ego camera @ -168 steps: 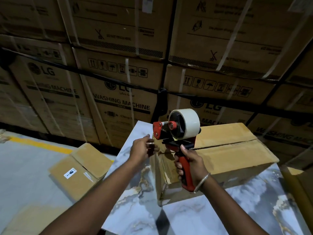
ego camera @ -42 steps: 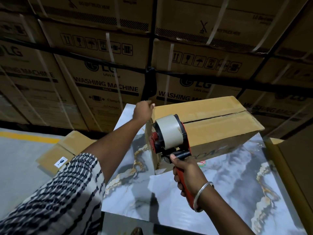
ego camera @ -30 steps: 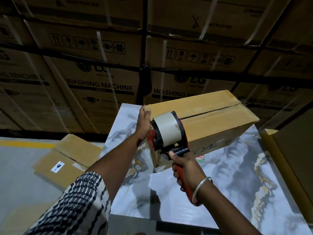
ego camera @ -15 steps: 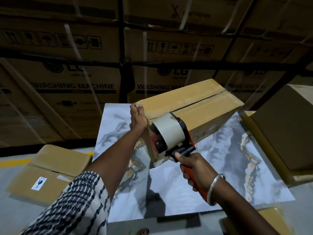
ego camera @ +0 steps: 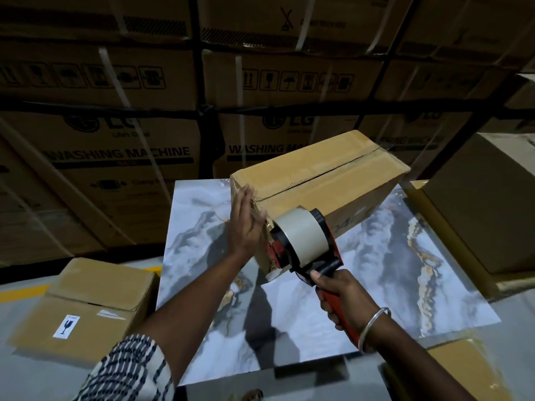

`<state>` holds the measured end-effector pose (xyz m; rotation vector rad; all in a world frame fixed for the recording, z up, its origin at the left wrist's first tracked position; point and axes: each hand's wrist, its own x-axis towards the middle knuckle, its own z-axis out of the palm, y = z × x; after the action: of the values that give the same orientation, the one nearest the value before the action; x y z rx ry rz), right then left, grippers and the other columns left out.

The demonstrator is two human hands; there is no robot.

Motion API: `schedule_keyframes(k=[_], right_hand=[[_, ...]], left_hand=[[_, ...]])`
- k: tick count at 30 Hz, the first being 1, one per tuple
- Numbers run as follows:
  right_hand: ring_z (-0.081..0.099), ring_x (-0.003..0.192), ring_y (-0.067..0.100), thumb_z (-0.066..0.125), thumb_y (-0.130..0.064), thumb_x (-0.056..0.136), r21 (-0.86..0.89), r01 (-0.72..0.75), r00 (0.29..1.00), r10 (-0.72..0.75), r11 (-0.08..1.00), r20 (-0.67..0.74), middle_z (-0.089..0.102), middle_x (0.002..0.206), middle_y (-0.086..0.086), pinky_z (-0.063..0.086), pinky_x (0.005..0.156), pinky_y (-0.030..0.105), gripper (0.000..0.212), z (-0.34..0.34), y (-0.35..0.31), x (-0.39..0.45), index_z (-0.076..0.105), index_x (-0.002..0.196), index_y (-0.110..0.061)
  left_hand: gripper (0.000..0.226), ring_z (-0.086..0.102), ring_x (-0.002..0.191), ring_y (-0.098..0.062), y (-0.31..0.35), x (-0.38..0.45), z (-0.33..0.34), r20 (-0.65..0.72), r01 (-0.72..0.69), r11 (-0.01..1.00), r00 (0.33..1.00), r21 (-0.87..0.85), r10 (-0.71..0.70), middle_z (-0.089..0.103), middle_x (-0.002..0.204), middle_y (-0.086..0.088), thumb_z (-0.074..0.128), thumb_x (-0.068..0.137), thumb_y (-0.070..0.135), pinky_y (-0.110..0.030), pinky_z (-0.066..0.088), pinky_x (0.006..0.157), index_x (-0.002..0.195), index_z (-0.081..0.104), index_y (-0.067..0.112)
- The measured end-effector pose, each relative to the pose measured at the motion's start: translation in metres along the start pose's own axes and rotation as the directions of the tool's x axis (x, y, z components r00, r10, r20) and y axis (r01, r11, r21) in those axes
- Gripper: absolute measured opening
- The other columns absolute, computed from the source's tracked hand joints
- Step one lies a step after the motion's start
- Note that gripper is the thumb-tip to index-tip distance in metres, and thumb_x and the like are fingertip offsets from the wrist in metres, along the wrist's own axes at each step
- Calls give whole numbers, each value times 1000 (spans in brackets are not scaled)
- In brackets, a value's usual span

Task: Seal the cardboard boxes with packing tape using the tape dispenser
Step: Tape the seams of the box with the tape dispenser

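Sleeve (ego camera: 130,369) in a black-and-white pattern sits nearest, at the bottom left, on the left arm. On the right side the right hand (ego camera: 344,296) is wrapped tight round the red handle of the tape dispenser (ego camera: 304,244), a silver bangle (ego camera: 373,325) on that wrist. The dispenser's pale roll is up against the near end face of the cardboard box (ego camera: 318,180), low on that face, just beside the left hand (ego camera: 246,224). That left hand is flat, fingers straight and together, pressing on the same end face near its top corner. The box lies on the marble-patterned worktop (ego camera: 390,270), turned at an angle, its top seam running away to the far right; whether tape covers that seam is hard to tell. Off to the left, lower down, sits a second box (ego camera: 95,296) with a fragile sticker. Another brown box (ego camera: 477,204) stands at the right edge. Behind everything, a wall of strapped washing machine cartons (ego camera: 121,151).
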<state>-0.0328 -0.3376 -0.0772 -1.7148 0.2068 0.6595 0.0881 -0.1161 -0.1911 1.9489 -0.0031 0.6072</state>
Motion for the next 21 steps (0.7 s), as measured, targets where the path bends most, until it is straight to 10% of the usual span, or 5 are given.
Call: schedule_keyframes(k=[9, 21], right_hand=[[13, 59, 22, 71, -49, 73, 67, 12, 1000, -13, 998, 17, 27, 64, 7, 10, 51, 30, 44, 2, 3, 16, 37, 64, -21], [15, 56, 21, 74, -58, 62, 68, 62, 998, -63, 996, 19, 27, 66, 10, 10, 52, 34, 53, -3, 19, 25, 38, 66, -20]], left_hand=[[104, 7, 154, -18, -18, 14, -21, 209, -99, 992, 975, 78, 81, 11, 167, -4, 34, 86, 84, -42, 17, 124, 159, 19, 11], [77, 7, 154, -19, -18, 29, -39, 232, -66, 985, 972, 161, 27, 22, 162, 17, 48, 76, 86, -60, 30, 113, 142, 46, 47]])
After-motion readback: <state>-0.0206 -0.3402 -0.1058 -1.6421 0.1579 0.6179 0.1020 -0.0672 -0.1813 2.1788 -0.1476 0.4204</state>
